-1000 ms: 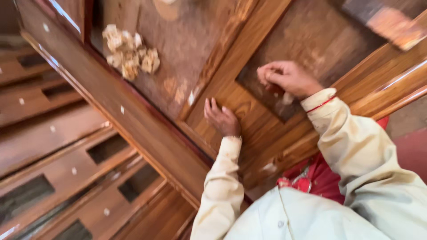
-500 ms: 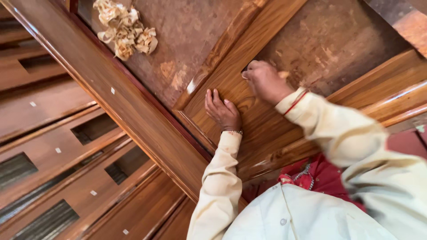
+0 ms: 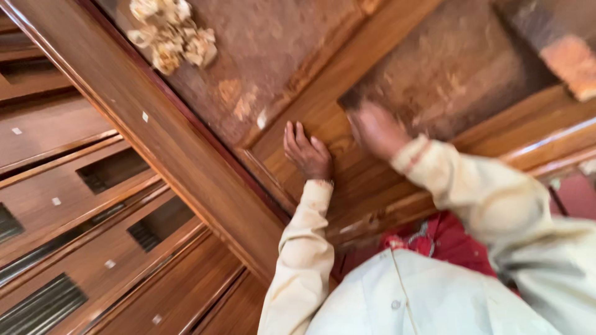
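Observation:
A varnished wooden door frame lies flat in front of me, and the dusty ground shows through its openings. My left hand rests palm down on the frame's cross rail, fingers together and holding nothing. Just to its right, my right hand presses on the same rail at the corner of an opening. It is blurred with motion, so I cannot tell whether anything is under its fingers. Both arms are in cream sleeves.
A pile of pale wood shavings lies on the ground inside the far left opening. The frame's long stile runs diagonally across the view. More wooden doors with slatted openings lie to the left. Red cloth shows near my body.
My right hand has slid left along the rail toward my left hand and is now blurred. My left hand stays flat in place. The view has shifted slightly.

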